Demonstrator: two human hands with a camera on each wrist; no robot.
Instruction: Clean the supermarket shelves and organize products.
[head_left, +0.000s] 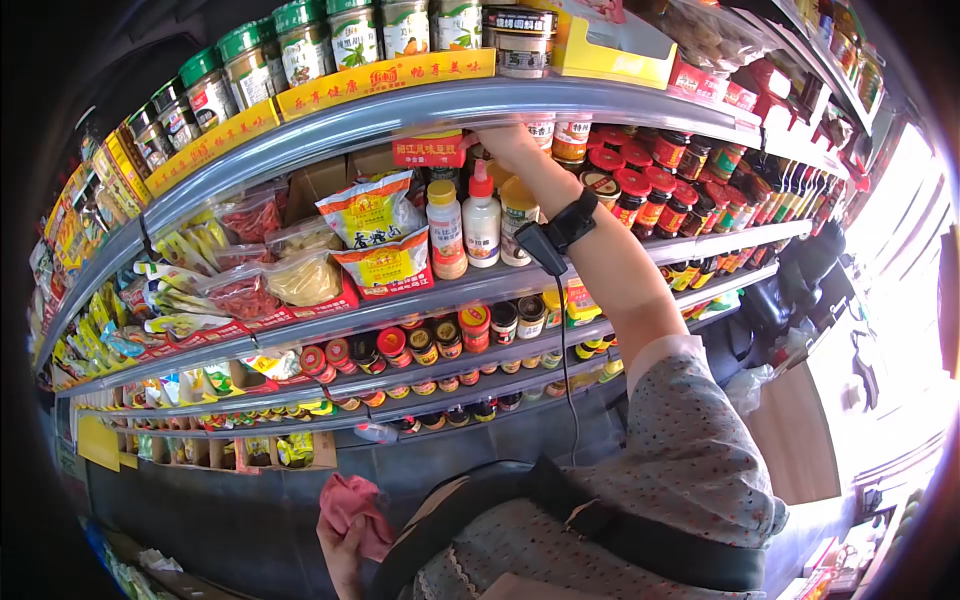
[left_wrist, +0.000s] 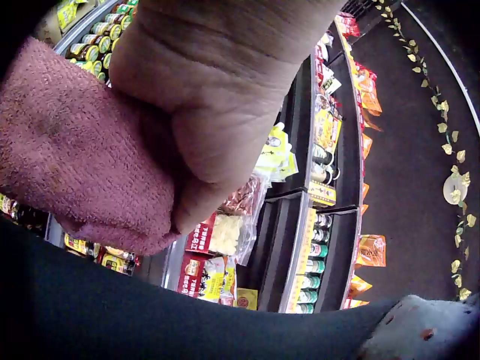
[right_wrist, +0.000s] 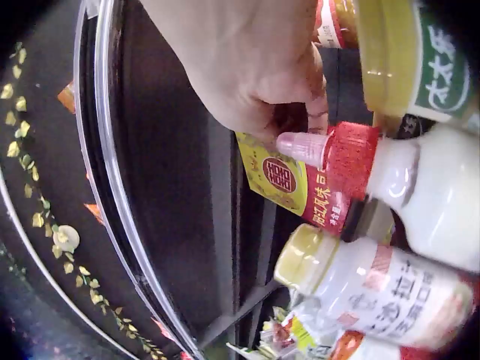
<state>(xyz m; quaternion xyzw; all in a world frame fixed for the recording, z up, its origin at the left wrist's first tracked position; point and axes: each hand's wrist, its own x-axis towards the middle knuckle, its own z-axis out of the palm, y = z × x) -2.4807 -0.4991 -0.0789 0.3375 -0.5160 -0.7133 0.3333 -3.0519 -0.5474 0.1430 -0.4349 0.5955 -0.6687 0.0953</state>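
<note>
My right hand (right_wrist: 240, 64) reaches in under the upper shelf, behind the front row of bottles, and its curled fingers grip a red and yellow box (right_wrist: 279, 180). In the head view this box (head_left: 430, 152) sits just left of the fingers, its red face to the front. Close below the hand stand a white squeeze bottle with a red cap (head_left: 482, 215) and a yellow-capped bottle (head_left: 446, 230). A yellow-lidded jar (head_left: 518, 215) is beside them. Low in front of the body, my left hand (head_left: 345, 550) holds a bunched pink cloth (head_left: 358, 508).
Green-capped spice jars (head_left: 300, 45) line the top shelf behind a yellow strip. Bagged goods (head_left: 375, 235) fill the left of the middle shelf, red-lidded jars (head_left: 630, 190) its right. The curved shelf edge (head_left: 330, 110) runs above the right hand. A cable (head_left: 565, 370) hangs from the right wrist.
</note>
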